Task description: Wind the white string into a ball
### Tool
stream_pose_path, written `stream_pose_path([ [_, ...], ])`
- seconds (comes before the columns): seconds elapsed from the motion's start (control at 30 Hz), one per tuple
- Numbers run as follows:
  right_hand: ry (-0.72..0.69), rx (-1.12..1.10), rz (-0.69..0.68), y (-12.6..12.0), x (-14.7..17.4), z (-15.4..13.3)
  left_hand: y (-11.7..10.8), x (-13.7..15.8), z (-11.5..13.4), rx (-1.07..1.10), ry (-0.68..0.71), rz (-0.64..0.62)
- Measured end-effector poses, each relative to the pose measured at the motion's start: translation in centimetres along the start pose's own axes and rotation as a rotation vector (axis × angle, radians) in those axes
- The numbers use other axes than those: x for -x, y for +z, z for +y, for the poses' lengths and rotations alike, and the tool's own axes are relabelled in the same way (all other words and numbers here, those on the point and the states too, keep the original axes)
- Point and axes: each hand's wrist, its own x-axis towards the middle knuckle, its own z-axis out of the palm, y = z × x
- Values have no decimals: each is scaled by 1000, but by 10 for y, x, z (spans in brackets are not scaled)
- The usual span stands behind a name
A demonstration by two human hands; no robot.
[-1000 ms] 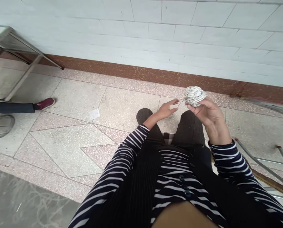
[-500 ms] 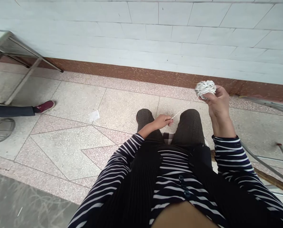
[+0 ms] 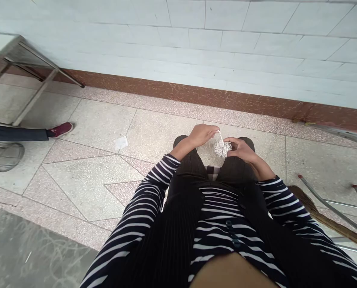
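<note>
Between my knees, my right hand grips a ball of white cord from its right side, fingers curled around the edge. My left hand is just left of and above the ball, thumb and fingers pinched on a short strand of the cord that runs down to the ball. The two hands are close together but apart. Behind the ball, part of the floor is hidden.
A table with metal legs stands at the left, with another person's dark red shoe beside a wire rack. White paper lies on the floor. At the right are a broom and metal tubing.
My right hand has brought the cord ball down and left, from beyond my right knee to between my knees. My left hand has risen slightly, and the cord between the hands is shorter.
</note>
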Motion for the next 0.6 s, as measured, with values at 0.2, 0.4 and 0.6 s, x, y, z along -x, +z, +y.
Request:
stream_pose_path([
  [0.2, -30, -308, 33, 1, 21, -30, 39, -10, -21, 185, -108, -3],
  [0.4, -143, -469, 284, -9, 8, -46, 71, 0, -30, 384, -141, -47],
  [0.6, -228, -129, 560, -30, -33, -38, 75, 10, -21, 399, -168, -195],
])
